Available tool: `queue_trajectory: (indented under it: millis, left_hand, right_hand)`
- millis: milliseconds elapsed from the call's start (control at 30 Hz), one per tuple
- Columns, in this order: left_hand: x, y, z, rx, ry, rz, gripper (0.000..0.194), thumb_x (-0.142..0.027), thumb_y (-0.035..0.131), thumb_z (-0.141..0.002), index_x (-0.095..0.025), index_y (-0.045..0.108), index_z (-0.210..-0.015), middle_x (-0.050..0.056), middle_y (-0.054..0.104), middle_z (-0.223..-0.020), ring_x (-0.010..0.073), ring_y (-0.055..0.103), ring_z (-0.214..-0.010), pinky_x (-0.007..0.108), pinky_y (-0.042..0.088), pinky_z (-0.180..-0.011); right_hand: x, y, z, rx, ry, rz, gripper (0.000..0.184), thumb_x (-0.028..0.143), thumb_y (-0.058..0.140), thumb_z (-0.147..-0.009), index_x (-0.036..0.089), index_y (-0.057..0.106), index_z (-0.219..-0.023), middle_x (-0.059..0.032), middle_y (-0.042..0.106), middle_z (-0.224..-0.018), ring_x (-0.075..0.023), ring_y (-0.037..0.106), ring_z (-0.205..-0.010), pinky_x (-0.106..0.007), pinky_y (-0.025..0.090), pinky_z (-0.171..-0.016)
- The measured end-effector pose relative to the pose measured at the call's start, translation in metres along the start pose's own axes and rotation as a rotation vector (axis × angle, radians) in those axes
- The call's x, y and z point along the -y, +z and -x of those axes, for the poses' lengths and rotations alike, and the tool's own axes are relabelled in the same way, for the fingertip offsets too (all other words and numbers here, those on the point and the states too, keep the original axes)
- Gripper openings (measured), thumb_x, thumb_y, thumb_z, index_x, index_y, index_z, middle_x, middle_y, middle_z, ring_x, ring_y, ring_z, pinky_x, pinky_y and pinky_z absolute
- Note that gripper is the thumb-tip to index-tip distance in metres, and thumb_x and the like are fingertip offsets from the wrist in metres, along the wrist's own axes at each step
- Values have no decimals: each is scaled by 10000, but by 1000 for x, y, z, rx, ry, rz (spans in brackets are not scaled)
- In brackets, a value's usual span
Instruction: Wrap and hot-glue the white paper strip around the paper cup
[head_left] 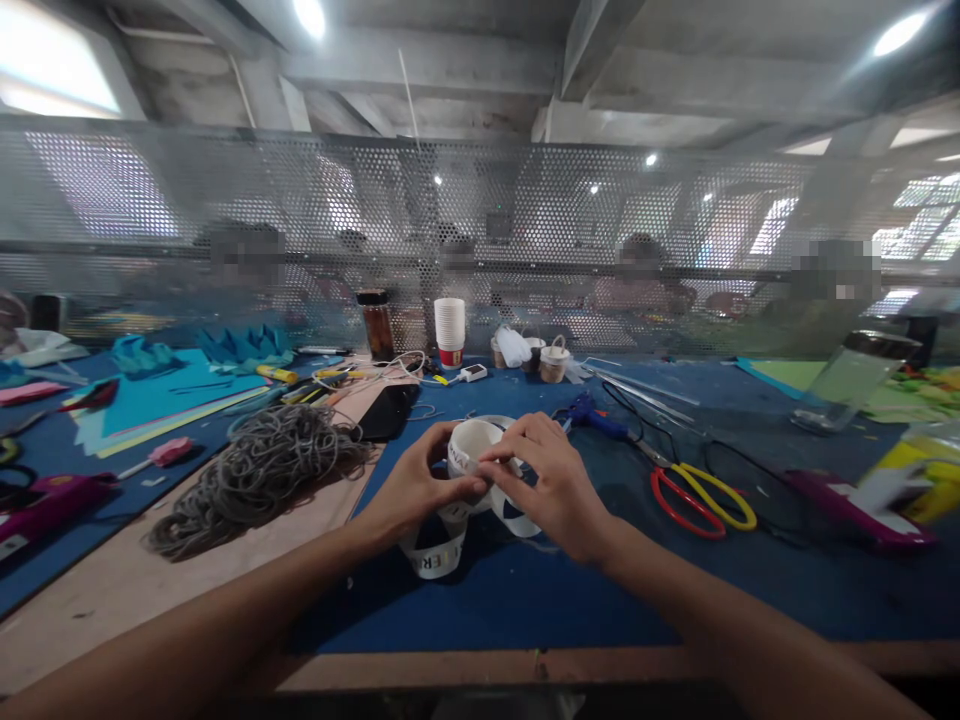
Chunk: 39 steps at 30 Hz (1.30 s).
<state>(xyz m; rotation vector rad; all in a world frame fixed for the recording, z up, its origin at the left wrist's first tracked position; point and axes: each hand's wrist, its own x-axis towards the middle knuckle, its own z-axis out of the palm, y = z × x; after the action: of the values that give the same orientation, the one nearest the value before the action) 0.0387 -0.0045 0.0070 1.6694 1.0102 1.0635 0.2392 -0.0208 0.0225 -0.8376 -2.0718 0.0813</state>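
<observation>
Both my hands meet over the blue table mat at the middle. My left hand grips a white paper cup from the left, fingers curled around it. My right hand is closed on the same cup from the right, pinching at its side. A white paper strip with dark letters hangs below the cup, down to the mat.
A coil of grey cord lies left of my hands. Red-and-yellow scissors and a blue glue gun sit to the right. A stack of paper cups, a brown jar and coloured paper sheets stand further back before a perforated screen, with blurred people behind it.
</observation>
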Motion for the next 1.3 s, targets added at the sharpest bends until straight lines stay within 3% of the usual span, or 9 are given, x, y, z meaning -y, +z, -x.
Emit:
queue_trajectory:
  millis: [233, 433, 533, 633, 733, 900, 1300]
  left_hand:
    - [2, 2, 2, -6, 9, 3, 592, -347, 826, -680, -192, 552, -1181, 57, 688, -1085, 228, 661, -957, 345, 546, -810]
    - [0, 2, 1, -23, 0, -4, 592, -351, 832, -665, -188, 557, -1163, 58, 689, -1084, 239, 662, -978, 351, 552, -821]
    - [-2, 2, 1, -18, -17, 23, 586, -345, 828, -671, -189, 557, -1166, 52, 691, -1100, 232, 660, -991, 343, 542, -835]
    - [-5, 1, 2, -24, -16, 24, 564, -355, 817, -681, -179, 557, -1150, 54, 689, -1079, 235, 657, -981, 350, 539, -830]
    - [-5, 1, 3, -38, -10, 0, 547, -369, 806, -699, -176, 558, -1147, 52, 685, -1053, 234, 651, -969, 351, 538, -822]
    - [-2, 2, 3, -48, 52, -59, 570, -377, 801, -718, -192, 545, -1192, 56, 667, -1108, 222, 642, -975, 338, 542, -825]
    - [6, 7, 4, -89, 196, -245, 500, -297, 780, -743, -190, 547, -1172, 47, 659, -1106, 205, 633, -1002, 316, 522, -863]
  right_hand:
    - [1, -1, -2, 56, 17, 39, 106, 294, 613, -956, 212, 665, -913, -47, 622, -914, -221, 540, -939, -383, 408, -838]
    - [0, 1, -2, 25, 38, -5, 102, 298, 642, -940, 233, 708, -898, -26, 612, -854, -206, 547, -904, -365, 413, -817]
    - [1, -1, -3, 9, 61, -55, 192, 315, 565, -984, 237, 729, -923, -31, 599, -833, -198, 549, -875, -357, 426, -808]
    - [2, -4, -4, -35, 94, -113, 245, 288, 472, -1025, 235, 710, -1039, -51, 622, -919, -201, 564, -917, -364, 438, -848]
    - [3, -5, -4, -82, 65, -117, 197, 225, 547, -986, 256, 654, -1149, -52, 654, -1067, -216, 565, -1027, -384, 419, -924]
    - [4, 0, 0, -55, -8, -83, 229, 216, 650, -925, 244, 616, -1149, -46, 678, -1106, -226, 572, -1057, -385, 401, -930]
    - [4, 12, 2, -51, -37, -150, 269, 135, 652, -886, 245, 603, -1127, -21, 661, -977, -193, 596, -950, -350, 422, -919]
